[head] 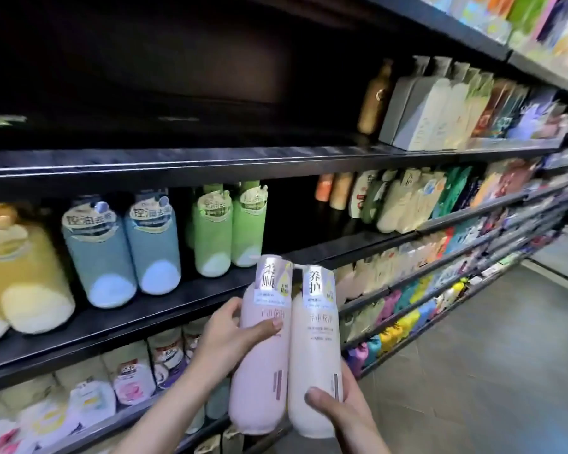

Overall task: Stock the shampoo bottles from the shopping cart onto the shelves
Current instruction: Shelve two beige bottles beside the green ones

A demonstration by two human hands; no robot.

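We are holding two shampoo bottles side by side in front of the shelving, touching along their flanks: a pink bottle [259, 348] and a cream bottle [313, 355] to its right. Our left hand [225, 339] is wrapped around the pink bottle's upper body, thumb across the front under the label. Our right hand [341, 407] is clamped on the lower part of the cream bottle, thumb on the front, fingers behind it. Neither bottle rests on anything; both hang in the air just before the middle shelf [177, 303].

Each bottle's long axis runs from its base, nearest us and low, up to its pump cap, which points up and slightly away toward the shelves. The pink one leans a little to the right, so the tops sit closer than the bases. Labels face us.

We judge the main risk to be slipping: each smooth bottle is held by one hand only, the cream one well below its middle, so it could tip at the top. The bottles might also knock each other as we lift. The open gap lies right of the green bottles [230, 227], and a careless reach could topple them or catch a pump cap on the upper shelf [210, 162] edge. The cart is not in view.
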